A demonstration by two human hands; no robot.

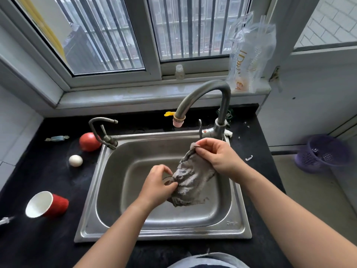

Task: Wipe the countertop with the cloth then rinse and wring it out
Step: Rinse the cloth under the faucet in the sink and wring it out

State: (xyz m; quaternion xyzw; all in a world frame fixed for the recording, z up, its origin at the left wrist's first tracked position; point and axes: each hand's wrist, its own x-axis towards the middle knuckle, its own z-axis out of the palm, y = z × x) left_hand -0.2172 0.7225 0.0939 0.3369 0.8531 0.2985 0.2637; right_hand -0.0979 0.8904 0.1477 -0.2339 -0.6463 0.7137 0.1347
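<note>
Fingers (166,168) on L hand (156,184), R hand (218,157) pinch cloth (191,182) over sink (164,234).

I see both hands over steel sink (164,235). Right hand (216,155) pinches top corner of grey cloth (190,182). Left hand (158,184) pinches cloth's left edge lower down, fingers (170,185) curled. Cloth hangs crumpled between them, above basin. Tall faucet (212,88) arches behind, pink-tipped spout up-left of right hand. On black table (48,238) left of sink: tomato (89,141), egg (75,160) near it, red paper cup (48,204) on its side. Purple basket (322,153) on floor, far right.
</note>
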